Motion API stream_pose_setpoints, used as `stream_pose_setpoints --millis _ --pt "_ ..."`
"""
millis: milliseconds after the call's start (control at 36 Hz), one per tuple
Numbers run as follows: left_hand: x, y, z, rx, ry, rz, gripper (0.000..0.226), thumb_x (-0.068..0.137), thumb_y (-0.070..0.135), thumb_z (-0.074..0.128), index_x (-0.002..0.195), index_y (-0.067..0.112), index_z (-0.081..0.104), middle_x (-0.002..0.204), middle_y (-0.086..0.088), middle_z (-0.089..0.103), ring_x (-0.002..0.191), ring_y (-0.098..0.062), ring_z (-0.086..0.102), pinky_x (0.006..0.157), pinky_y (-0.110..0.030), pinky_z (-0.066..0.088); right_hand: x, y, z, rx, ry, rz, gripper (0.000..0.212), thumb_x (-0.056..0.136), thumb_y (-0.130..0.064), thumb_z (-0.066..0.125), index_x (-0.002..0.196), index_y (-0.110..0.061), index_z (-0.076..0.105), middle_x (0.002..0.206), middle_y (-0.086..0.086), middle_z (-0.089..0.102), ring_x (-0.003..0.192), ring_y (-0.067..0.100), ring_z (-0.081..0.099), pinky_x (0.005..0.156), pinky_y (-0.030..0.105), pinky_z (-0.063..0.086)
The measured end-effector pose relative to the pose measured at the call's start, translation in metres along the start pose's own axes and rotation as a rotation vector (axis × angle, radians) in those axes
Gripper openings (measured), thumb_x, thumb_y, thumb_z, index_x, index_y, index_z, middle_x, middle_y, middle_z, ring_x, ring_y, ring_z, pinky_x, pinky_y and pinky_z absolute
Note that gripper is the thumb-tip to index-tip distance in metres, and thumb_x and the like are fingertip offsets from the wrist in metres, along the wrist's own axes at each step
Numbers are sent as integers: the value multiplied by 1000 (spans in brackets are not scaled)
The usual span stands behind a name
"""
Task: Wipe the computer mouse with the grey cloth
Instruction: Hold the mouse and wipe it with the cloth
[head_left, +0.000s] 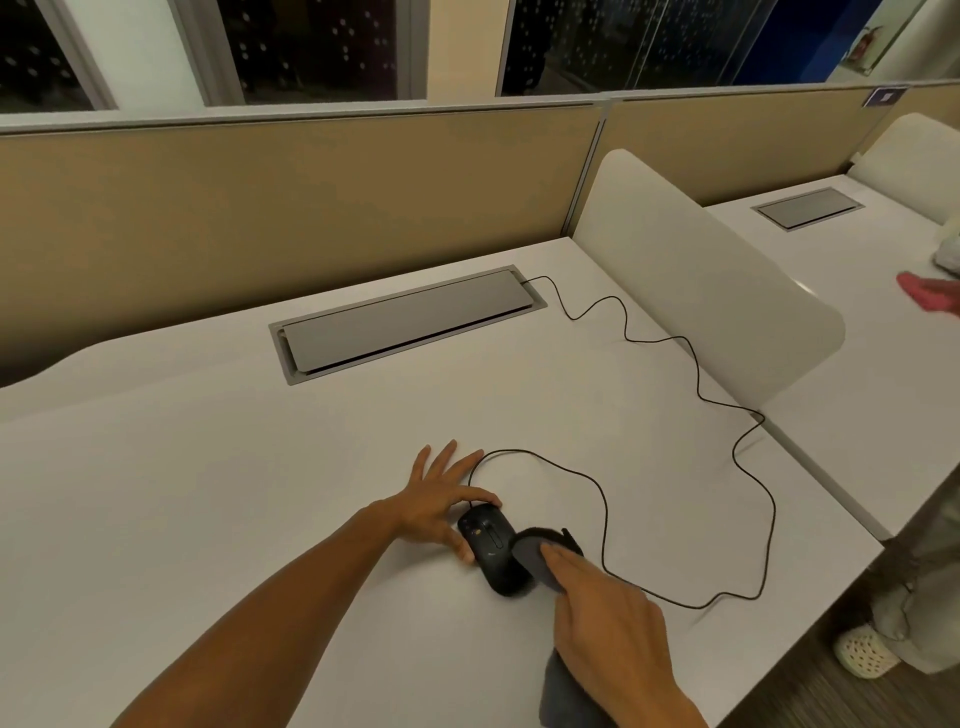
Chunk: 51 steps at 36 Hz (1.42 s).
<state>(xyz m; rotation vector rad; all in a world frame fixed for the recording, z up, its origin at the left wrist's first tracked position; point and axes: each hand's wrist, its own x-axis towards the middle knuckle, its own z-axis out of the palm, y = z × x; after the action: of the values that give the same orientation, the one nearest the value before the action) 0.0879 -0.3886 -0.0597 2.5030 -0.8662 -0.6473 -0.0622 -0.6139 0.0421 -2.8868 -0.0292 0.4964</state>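
Observation:
A black wired computer mouse (491, 545) lies on the white desk (208, 493) near its front edge. My left hand (441, 499) steadies it, thumb on its left side and forefinger at its front, the other fingers spread on the desk. My right hand (608, 618) presses the grey cloth (535, 558) against the mouse's right side with the fingertips. The rest of the cloth hangs down under my right wrist at the frame's bottom edge.
The mouse's black cable (696, 374) loops right and back to a grey cable hatch (405, 322) in the desk. A white divider panel (701, 291) stands on the right. Beyond it another person's hand (930, 296) and legs (914, 587) show.

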Motion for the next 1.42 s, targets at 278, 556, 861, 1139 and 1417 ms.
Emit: stream_pose_setpoints --millis 278,556,861,1139,1417 --pt "1 1 -2 46 -49 -27 96 72 66 72 151 47 22 163 0 -20 143 -29 -36 109 -56 -29 32 -64 -15 -164 176 -145 49 85 -20 61 133 -21 53 131 6 56 94 28 64 56 35 53" --pt "2 1 1 78 -23 -38 90 75 63 72 150 44 26 164 0 -16 145 -29 -31 113 -58 -24 46 -77 15 -279 2 -128 55 96 -19 44 147 -21 24 149 20 22 96 32 54 63 32 45" --pt "1 3 1 110 1 -48 81 79 61 69 148 42 33 165 -1 -13 146 -29 -28 112 -56 -23 41 -74 22 -311 -27 -108 59 96 -21 46 149 -21 19 152 21 18 99 33 54 66 34 48" --pt "-2 9 -2 119 27 -49 73 80 54 71 144 47 37 165 -2 -10 147 -32 -25 112 -58 -22 26 -68 20 -281 -43 -58 60 97 -22 46 150 -24 16 155 19 13 109 35 52 78 38 54" --pt "-1 7 -1 76 36 -37 77 70 69 71 138 52 40 165 -3 -8 146 -34 -26 112 -60 -23 11 -51 24 -240 -70 5 68 95 -24 53 150 -31 13 154 14 13 118 33 48 84 37 53"
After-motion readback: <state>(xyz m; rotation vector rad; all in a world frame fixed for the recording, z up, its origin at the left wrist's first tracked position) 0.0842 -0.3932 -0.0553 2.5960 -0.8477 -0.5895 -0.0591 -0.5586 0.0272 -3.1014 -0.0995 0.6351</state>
